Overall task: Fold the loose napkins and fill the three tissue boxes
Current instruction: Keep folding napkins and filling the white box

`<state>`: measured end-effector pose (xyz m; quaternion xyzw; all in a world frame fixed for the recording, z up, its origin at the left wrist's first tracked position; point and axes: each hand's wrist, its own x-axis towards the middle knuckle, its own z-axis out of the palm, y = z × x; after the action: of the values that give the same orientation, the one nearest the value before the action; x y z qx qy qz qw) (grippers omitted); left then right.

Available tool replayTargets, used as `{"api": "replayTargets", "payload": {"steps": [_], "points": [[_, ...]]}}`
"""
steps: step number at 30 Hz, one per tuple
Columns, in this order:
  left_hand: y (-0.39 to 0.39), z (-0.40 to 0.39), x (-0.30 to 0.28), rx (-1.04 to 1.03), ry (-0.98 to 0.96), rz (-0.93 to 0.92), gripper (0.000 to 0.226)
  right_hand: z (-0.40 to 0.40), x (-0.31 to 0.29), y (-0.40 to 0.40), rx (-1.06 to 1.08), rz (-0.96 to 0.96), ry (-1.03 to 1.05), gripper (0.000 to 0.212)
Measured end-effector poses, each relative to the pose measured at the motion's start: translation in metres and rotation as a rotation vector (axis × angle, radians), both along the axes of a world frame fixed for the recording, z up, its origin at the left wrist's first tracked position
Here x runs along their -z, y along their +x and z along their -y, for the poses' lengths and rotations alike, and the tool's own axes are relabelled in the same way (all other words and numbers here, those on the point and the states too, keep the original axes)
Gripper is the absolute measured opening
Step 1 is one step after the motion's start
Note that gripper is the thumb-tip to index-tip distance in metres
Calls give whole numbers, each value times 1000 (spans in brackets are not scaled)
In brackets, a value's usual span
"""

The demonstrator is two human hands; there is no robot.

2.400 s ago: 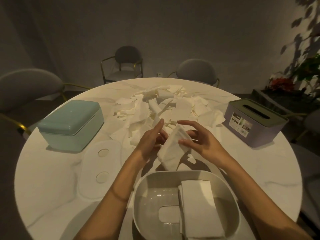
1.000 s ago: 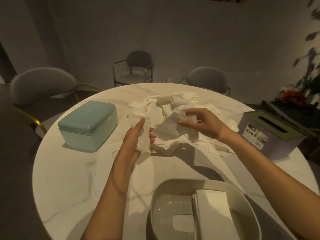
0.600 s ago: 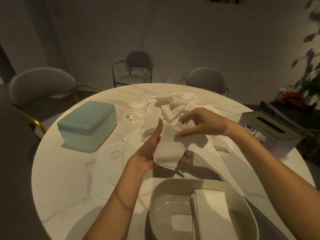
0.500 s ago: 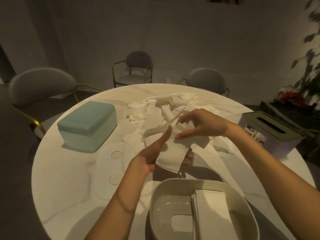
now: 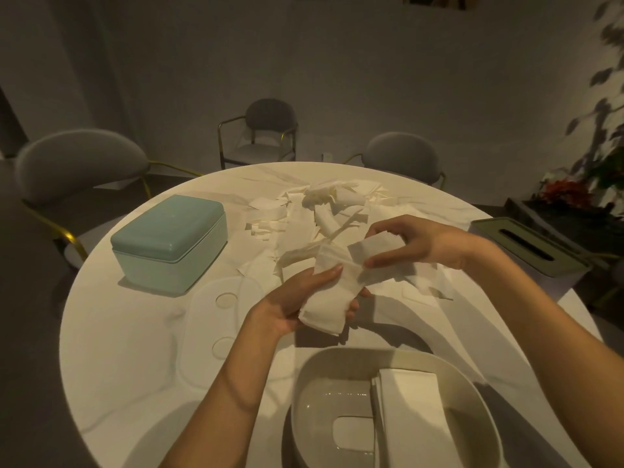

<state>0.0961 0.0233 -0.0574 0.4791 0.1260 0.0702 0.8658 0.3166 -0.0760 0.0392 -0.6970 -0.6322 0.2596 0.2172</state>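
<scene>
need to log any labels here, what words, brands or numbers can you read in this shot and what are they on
None can be read.
Teal box: plain lid and sides, no print showing.
Grey box with slotted lid: no label visible from this angle.
Open white box and napkins: blank.

Round white table (image 5: 128,349) with teal box (image 5: 169,243), loose napkins (image 5: 304,228), open white box (image 5: 472,393).
</scene>
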Motion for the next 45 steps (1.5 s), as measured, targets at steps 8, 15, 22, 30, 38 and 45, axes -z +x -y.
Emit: {"api": "replayTargets", "payload": {"steps": [8,15,22,30,38,45], "points": [[7,5,-4,-288,-29,-11,35,4,1,-13,132,-78,46,50],[10,10,0,-391,87,95,33,-4,31,-23,279,-105,48,47],[5,-3,-2,-600,84,47,26,7,23,-18,273,-15,18,39],[2,2,-3,-354,320,-56,29,-2,19,-27,172,125,-1,30],[3,-1,-5,-240,-188,8,60,18,5,-35,160,-187,-40,33],[5,4,-6,-242,-165,26,63,-7,26,-51,330,-292,18,29]]}}
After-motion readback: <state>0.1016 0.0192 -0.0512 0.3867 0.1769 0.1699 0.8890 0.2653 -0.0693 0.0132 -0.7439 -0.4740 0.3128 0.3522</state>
